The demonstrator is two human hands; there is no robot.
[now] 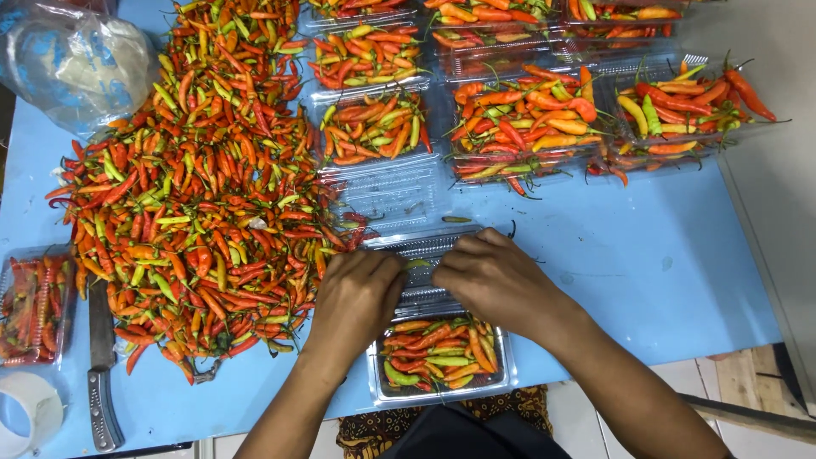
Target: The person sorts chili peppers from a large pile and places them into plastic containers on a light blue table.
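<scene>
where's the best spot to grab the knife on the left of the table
Probably by its dark handle, coming from the near table edge. The knife lies flat on the blue table, blade pointing away toward the chili pile, handle end nearest the person. A tape roll sits just left of it, so approach from the right. Both hands, left and right, are on the clear container.

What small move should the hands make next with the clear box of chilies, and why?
Probably swing the lid down: the clear box looks full of chilies, its hinged lid lies open, and the left hand and right hand rest on it.
</scene>
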